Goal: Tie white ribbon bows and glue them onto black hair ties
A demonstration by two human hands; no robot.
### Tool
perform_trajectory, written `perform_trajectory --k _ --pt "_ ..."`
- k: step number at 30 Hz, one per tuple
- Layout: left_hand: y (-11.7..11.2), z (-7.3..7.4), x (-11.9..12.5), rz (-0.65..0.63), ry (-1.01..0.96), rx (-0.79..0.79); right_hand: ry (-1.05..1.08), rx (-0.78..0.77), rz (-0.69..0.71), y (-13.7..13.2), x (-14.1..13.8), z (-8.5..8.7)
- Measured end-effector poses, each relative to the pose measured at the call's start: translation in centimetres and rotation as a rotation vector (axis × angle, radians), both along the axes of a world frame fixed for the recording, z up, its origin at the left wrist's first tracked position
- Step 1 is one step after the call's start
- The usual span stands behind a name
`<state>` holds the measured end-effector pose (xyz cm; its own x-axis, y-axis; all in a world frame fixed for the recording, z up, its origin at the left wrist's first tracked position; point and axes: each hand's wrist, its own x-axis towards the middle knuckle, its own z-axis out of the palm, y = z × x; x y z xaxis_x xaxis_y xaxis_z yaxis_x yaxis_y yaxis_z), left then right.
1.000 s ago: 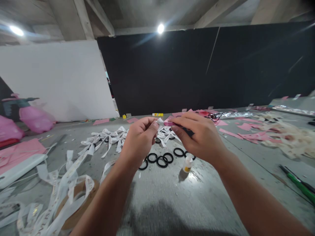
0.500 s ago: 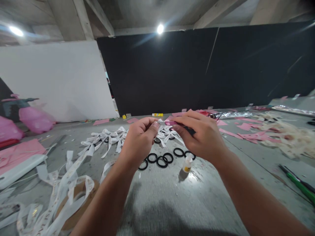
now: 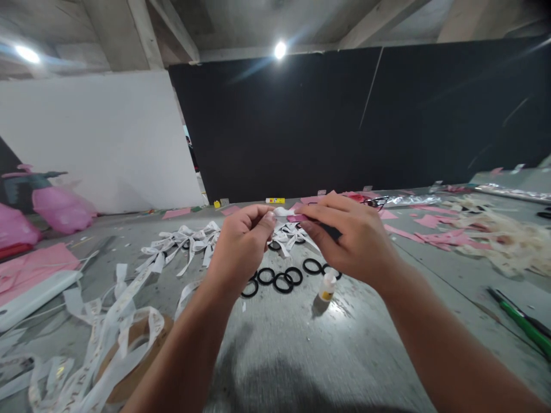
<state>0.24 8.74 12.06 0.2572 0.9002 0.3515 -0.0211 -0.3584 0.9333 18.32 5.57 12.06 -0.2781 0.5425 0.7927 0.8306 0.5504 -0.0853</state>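
Note:
My left hand (image 3: 241,246) is closed, its thumb and forefinger pinching a short white ribbon piece (image 3: 282,212). My right hand (image 3: 348,238) is closed on a small pink object (image 3: 296,218) that meets the ribbon's right side; its kind is too small to tell. Below my hands, several black rings (image 3: 283,282) lie on the grey floor. A small white bottle with a yellow label (image 3: 328,287) stands beneath my right hand. White ribbon bows (image 3: 200,238) lie piled beyond my left hand, some with black rings.
Printed white ribbon (image 3: 123,327) spills around a brown cardboard roll (image 3: 140,355) at lower left. On the right are a green-handled tool (image 3: 523,321), cream fabric scraps (image 3: 512,235) and pink strips (image 3: 447,241). A yellow tube (image 3: 275,201) lies by the black wall panel (image 3: 344,126).
The pink object and white ribbon have shifted slightly between my fingertips, and more of the white piece shows on top. My arms have hardly moved.

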Motion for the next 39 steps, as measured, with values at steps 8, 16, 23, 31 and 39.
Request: perform_trajectory --k 8,16,23,31,39 --pt "0.2 -0.2 -0.1 -0.026 0.027 0.02 -0.005 0.005 -0.015 0.3 0.2 -0.2" --pt "0.0 0.0 -0.2 -0.007 0.093 0.066 0.047 0.076 -0.077 0.9 0.9 -0.3" --pt "-0.1 0.0 -0.1 0.028 0.104 0.104 0.226 0.028 -0.032 0.3 0.1 0.3" --pt "-0.7 0.1 0.2 0.115 0.291 0.208 0.174 -0.084 0.066 -0.2 -1.4 -0.2" --pt "-1.0 0.1 0.4 0.176 0.448 0.306 0.089 -0.085 0.034 -0.1 -1.3 -0.6"
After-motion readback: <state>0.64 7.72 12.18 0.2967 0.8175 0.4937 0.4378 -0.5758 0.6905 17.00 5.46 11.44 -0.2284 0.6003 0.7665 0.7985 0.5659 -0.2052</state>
